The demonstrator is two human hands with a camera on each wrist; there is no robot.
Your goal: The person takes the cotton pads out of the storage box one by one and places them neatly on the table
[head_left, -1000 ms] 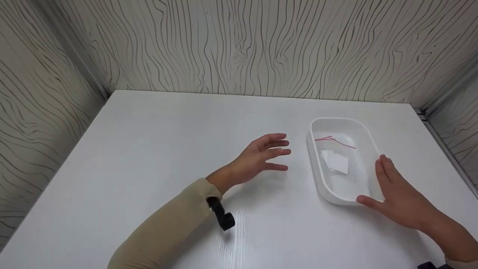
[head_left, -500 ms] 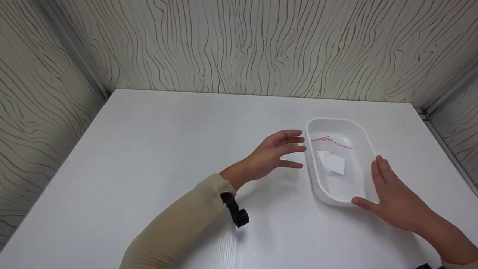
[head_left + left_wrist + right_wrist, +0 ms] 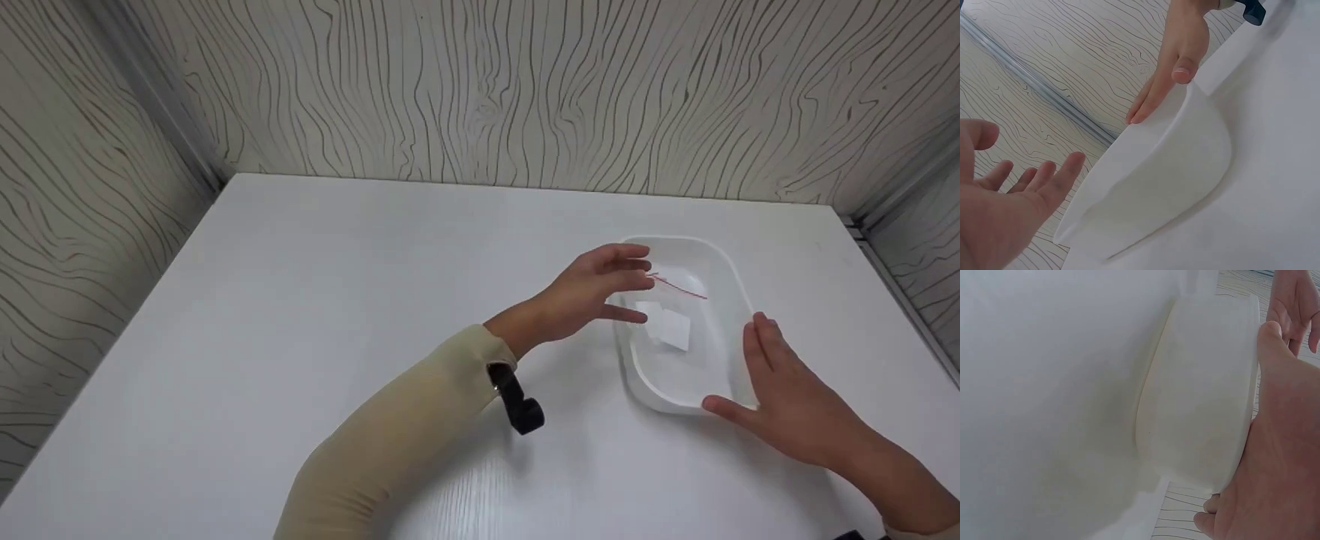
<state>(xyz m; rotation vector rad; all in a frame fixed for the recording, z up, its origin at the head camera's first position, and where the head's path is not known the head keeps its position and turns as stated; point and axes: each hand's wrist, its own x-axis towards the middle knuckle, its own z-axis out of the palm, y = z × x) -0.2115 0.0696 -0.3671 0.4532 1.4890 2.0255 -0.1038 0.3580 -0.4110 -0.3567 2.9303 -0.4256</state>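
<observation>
A white rectangular plastic container (image 3: pixel 705 379) with rounded corners sits at the right of the table. Inside lie thin red strands (image 3: pixel 682 289) and a small white square piece (image 3: pixel 675 328), with a paler, partly see-through bit beside it. My left hand (image 3: pixel 585 294) hovers over the container's left rim, fingers spread and holding nothing; it hides part of the strands. Along the near right corner, my right hand (image 3: pixel 799 405) rests against the rim, its thumb on the near edge and fingers straight along the right side. The right wrist view shows the container wall (image 3: pixel 1202 388) against that palm.
The white table (image 3: pixel 337 300) extends left of the container. Behind it stands a wood-grain patterned panel (image 3: pixel 480 90), with similar panels at both sides. A black wrist strap (image 3: pixel 517 401) hangs from the left sleeve.
My left hand has moved right and slightly away, from beside the container to over its left rim. The container and right hand have shifted slightly left.
</observation>
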